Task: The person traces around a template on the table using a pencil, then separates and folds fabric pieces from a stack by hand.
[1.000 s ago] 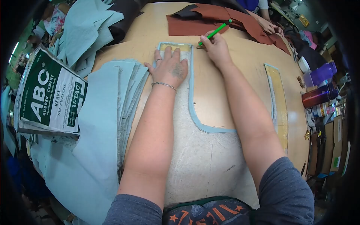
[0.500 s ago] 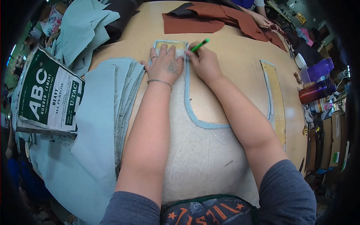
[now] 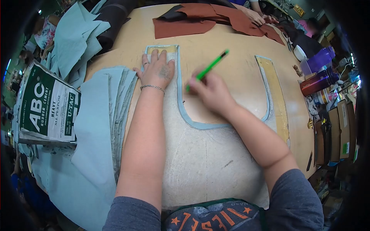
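My left hand (image 3: pixel 157 72) lies flat with its fingers spread on the upper left arm of a U-shaped, off-white template (image 3: pixel 216 158). Light blue material (image 3: pixel 200 125) shows as a narrow border along the template's inner edge. In my right hand (image 3: pixel 212 90), which is slightly blurred, I grip a bright green pen (image 3: pixel 212 69). One end of the pen points down close to the blue border, its dark end up and to the right. I cannot tell whether the lower end touches the surface. Yellow strips (image 3: pixel 279 98) cover parts of the template's two arms.
Stacked light blue sheets (image 3: pixel 92 127) lie to the left, with a rubber cement can (image 3: pixel 48 104) on them. Red-brown material (image 3: pixel 185 27) lies at the back, near another person's hands (image 3: pixel 256 17). A purple cup (image 3: pixel 318 59) and dark bottle (image 3: pixel 318 82) stand at right.
My right hand and the pen have moved down along the template's inner edge, and more of the pen shows. My left hand remains flat on the template. The view has shifted slightly.
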A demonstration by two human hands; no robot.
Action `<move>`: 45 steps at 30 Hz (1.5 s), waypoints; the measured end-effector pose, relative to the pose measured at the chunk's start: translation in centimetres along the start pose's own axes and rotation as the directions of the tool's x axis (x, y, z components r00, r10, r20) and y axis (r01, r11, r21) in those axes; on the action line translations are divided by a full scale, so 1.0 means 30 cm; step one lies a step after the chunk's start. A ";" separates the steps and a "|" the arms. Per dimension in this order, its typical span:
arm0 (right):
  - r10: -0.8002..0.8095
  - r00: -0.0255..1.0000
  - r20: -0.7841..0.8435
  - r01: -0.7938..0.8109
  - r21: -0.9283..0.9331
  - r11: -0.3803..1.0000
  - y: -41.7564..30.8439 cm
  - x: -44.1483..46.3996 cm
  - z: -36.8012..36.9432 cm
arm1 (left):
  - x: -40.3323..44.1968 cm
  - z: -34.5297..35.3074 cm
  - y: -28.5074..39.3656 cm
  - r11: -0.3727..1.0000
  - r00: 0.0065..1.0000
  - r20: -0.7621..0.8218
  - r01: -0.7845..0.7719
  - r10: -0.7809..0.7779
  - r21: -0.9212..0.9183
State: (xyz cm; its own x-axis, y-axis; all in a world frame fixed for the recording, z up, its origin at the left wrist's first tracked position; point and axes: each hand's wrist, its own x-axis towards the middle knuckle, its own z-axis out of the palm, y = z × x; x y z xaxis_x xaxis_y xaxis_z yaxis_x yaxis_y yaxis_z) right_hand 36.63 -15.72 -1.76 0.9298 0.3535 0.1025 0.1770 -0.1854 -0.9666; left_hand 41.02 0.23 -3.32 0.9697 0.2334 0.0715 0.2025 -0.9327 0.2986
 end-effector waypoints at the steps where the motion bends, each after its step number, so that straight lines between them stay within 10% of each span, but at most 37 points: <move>1: -0.046 0.994 -0.099 0.054 0.082 0.995 0.031 0.084 -0.004 | 0.001 0.000 0.002 1.000 1.000 0.001 0.006 -0.006 0.016; 13: -0.237 0.900 -0.367 0.179 -0.184 0.967 0.146 0.430 0.035 | -0.002 -0.004 0.000 1.000 1.000 -0.002 -0.008 0.008 -0.009; 19: -0.514 0.853 -0.087 0.389 -0.549 0.740 0.084 0.218 0.077 | 0.003 -0.001 -0.007 1.000 1.000 -0.003 -0.025 0.025 -0.013; 28: -0.491 0.806 0.329 0.591 -0.413 0.693 -0.032 -0.206 0.063 | 0.001 -0.009 0.002 1.000 1.000 0.008 -0.011 0.011 -0.009; 41: -0.138 0.985 -0.101 0.079 -0.448 0.891 0.045 -0.490 -0.434 | 0.006 -0.016 0.007 1.000 1.000 0.020 0.006 -0.006 0.020; 45: -0.031 0.979 -0.200 0.038 0.030 0.999 0.117 -0.531 -0.483 | -0.001 -0.022 0.020 1.000 1.000 -0.002 0.011 -0.011 0.028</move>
State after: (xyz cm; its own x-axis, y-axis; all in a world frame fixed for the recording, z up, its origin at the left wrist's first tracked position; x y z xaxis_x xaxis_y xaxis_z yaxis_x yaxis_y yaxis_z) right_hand 27.12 -35.29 -3.36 0.9696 0.1682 0.1776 0.2024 -0.1438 -0.9687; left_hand 41.02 -0.17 -2.51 0.9673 0.2438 0.0703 0.2165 -0.9375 0.2723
